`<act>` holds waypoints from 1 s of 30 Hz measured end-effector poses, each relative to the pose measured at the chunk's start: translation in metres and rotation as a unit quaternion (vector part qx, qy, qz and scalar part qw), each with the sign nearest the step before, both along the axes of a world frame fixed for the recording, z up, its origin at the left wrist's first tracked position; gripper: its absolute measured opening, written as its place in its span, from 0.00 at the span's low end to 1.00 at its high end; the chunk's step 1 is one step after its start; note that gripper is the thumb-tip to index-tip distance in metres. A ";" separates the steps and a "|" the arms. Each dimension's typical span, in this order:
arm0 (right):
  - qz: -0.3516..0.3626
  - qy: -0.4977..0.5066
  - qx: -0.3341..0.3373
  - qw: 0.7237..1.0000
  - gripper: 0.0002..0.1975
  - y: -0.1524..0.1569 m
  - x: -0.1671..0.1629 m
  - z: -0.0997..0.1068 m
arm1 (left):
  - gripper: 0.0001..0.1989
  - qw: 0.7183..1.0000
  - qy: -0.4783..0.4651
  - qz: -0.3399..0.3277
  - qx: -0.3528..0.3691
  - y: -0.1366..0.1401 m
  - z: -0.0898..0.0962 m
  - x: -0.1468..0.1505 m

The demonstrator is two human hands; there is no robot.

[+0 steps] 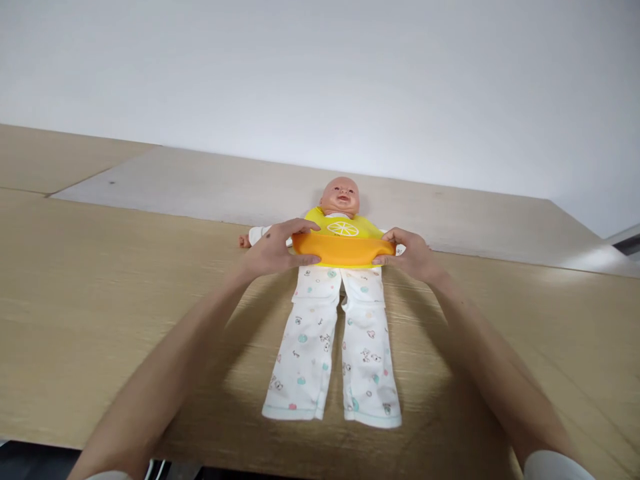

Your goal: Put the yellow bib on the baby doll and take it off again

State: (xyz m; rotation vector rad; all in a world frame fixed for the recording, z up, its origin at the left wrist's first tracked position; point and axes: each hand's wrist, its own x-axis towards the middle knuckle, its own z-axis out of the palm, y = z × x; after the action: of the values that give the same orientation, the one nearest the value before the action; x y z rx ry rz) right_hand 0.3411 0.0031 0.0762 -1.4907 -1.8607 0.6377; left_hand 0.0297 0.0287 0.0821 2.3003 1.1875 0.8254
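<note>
A baby doll (341, 193) lies on its back, head toward the wall, in white printed pajamas (314, 347). Across its chest is a yellow bib (345, 229) with a white citrus-slice print and an orange catch pocket along the bottom. My left hand (280, 248) grips the left end of the pocket, thumb below and fingers above. At the opposite end, my right hand (410, 253) pinches the pocket's edge in the same way. One doll hand (244, 241) shows past my left hand; the other arm is mostly hidden behind my right.
The doll rests on a wooden table (125, 320) with a paler panel (215, 187) along its back. Behind stands a white wall (320, 80). Dark items and white cables (156, 469) show below the table's front edge. A dark object (627, 244) sits at the far right.
</note>
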 end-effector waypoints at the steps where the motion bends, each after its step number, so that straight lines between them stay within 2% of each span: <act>1: 0.007 -0.001 -0.003 1.000 0.28 -0.001 0.001 0.002 | 0.28 1.000 0.006 -0.002 -0.006 0.000 0.000 -0.002; 7: 0.076 -0.039 -0.038 0.996 0.27 -0.007 0.007 0.008 | 0.27 0.998 0.059 -0.018 -0.013 -0.004 0.003 -0.006; 14: 0.074 -0.080 0.000 0.994 0.27 -0.008 0.005 0.008 | 0.27 0.996 0.086 -0.003 0.006 -0.006 0.006 -0.004; 20: 0.073 -0.102 0.021 0.992 0.28 -0.007 0.005 0.004 | 0.29 0.995 0.095 -0.016 0.014 -0.003 0.004 -0.004; 24: 0.050 -0.096 0.036 0.994 0.27 -0.006 0.004 0.001 | 0.29 0.996 0.091 -0.013 0.020 -0.001 0.005 -0.002; 30: -0.027 -0.092 0.079 0.992 0.24 -0.001 -0.004 -0.005 | 0.25 0.997 0.042 0.011 0.063 0.007 -0.003 0.000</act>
State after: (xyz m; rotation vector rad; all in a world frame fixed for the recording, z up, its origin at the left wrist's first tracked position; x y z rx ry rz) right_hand 0.3374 0.0019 0.0716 -1.5322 -1.9504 0.3275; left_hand 0.0296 0.0362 0.0794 2.4495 1.2308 0.8405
